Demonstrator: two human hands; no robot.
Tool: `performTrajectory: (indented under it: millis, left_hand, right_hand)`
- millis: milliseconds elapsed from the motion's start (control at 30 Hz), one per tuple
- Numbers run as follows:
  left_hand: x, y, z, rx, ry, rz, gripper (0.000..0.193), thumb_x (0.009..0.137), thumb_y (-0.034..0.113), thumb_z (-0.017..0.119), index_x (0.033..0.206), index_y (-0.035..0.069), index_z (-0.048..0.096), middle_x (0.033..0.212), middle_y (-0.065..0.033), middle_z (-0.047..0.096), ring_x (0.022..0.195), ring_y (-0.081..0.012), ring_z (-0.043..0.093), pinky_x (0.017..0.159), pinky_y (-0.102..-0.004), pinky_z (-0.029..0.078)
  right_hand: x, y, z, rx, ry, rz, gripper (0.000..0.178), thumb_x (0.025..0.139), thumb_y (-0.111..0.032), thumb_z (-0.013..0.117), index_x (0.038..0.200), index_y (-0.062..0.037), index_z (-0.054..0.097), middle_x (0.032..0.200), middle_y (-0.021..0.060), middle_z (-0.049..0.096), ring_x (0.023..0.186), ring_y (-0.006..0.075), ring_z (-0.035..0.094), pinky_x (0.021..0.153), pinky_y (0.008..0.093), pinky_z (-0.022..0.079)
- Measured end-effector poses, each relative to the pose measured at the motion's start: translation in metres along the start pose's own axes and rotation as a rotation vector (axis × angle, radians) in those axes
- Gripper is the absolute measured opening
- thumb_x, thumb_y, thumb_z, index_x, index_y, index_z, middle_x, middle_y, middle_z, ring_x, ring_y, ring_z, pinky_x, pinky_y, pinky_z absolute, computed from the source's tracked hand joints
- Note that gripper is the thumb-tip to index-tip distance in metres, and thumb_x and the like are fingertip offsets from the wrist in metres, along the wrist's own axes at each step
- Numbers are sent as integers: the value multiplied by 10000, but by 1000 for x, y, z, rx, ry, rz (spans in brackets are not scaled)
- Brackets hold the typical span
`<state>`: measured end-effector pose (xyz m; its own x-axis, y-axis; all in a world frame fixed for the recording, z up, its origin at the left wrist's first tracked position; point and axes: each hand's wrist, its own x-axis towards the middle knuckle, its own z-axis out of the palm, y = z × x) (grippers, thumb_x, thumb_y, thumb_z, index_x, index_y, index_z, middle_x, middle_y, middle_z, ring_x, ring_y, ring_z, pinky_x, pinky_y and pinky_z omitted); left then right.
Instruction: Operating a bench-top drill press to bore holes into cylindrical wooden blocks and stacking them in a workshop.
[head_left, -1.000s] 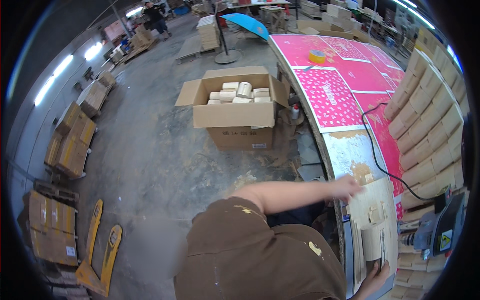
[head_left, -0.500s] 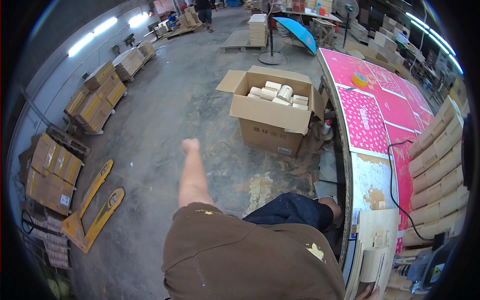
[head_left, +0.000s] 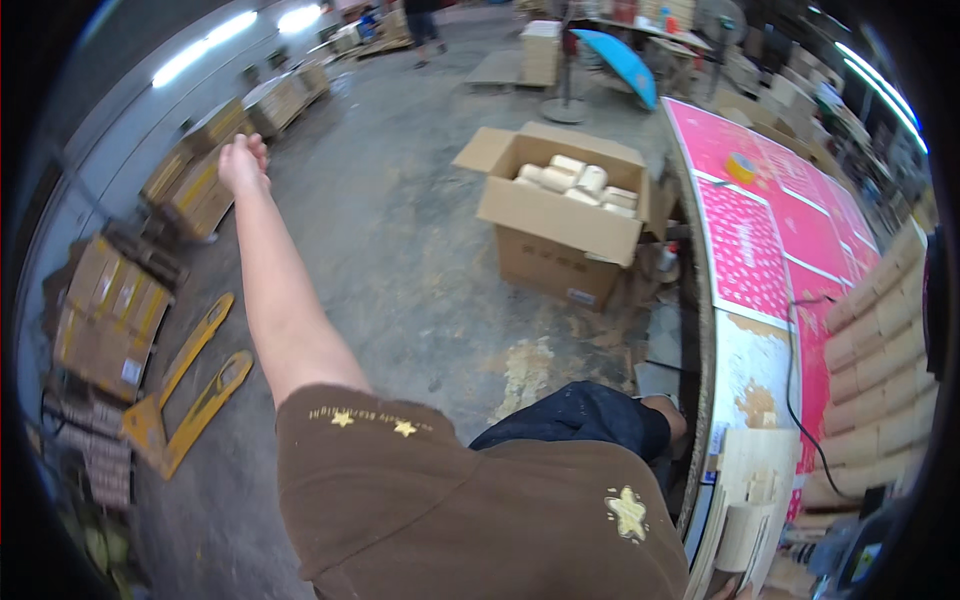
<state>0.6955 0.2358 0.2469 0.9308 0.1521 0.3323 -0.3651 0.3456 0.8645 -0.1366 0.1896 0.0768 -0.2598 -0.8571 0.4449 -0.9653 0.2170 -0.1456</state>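
My left arm stretches out over the floor toward the far left. My left hand (head_left: 245,166) is raised, its fingers loosely curled with nothing visible in them. At the lower edge, only part of my right hand (head_left: 736,592) shows. Its fingers close on the lower end of a rounded pale wooden block (head_left: 742,535), which lies on a long wooden board (head_left: 757,452) on the workbench. The rest of that hand is cut off by the frame.
An open cardboard box (head_left: 555,262) with rounded wooden blocks (head_left: 590,180) stands ahead. Pink sheets and yellow tape (head_left: 741,167) lie on the workbench (head_left: 750,330), beside stacked wooden pieces (head_left: 875,350) and a black cable (head_left: 792,400). A yellow pallet jack (head_left: 195,410) and stacked cartons (head_left: 110,315) are left.
My left arm has swung up and outward to the left, and its fist has loosened slightly. The view has shifted a little. My right hand stays at the wooden block.
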Motion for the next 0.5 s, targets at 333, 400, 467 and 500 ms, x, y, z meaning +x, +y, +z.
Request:
performTrajectory:
  millis: [333, 400, 467, 500]
  left_hand:
    - [-446, -96, 201, 147, -1683, -90, 354, 786, 184, 656, 1106, 52, 584, 868, -54, 629, 820, -132, 589, 746, -282, 485]
    - [-530, -82, 197, -11, -1964, 164, 441, 735, 210, 688, 1123, 39, 568, 890, -94, 639, 794, -172, 614, 748, -307, 490]
    - [-605, -71, 180, -183, -2227, 77, 601, 677, 264, 730, 1191, 47, 507, 1085, -134, 579, 1000, -244, 566, 838, -362, 460]
    - [-638, -67, 168, -359, -2212, 232, 659, 629, 267, 756, 1194, 50, 495, 1130, -160, 540, 1049, -289, 520, 881, -384, 424]
  right_hand:
    - [-4, 6, 5, 23, -74, 116, 281, 817, -167, 622, 1019, 27, 602, 973, 217, 608, 930, 341, 571, 796, 388, 454]
    - [-8, 15, 17, -19, 20, 52, 390, 793, -161, 617, 1145, -15, 534, 976, 179, 550, 922, 362, 486, 814, 416, 389]
    - [-14, 23, 27, -37, 76, 108, 405, 779, -161, 631, 1150, -28, 536, 966, 172, 544, 916, 355, 477, 811, 412, 386]
    - [-17, 27, 31, -56, 130, 143, 422, 765, -160, 645, 1155, -41, 537, 957, 165, 538, 910, 347, 468, 807, 409, 382]
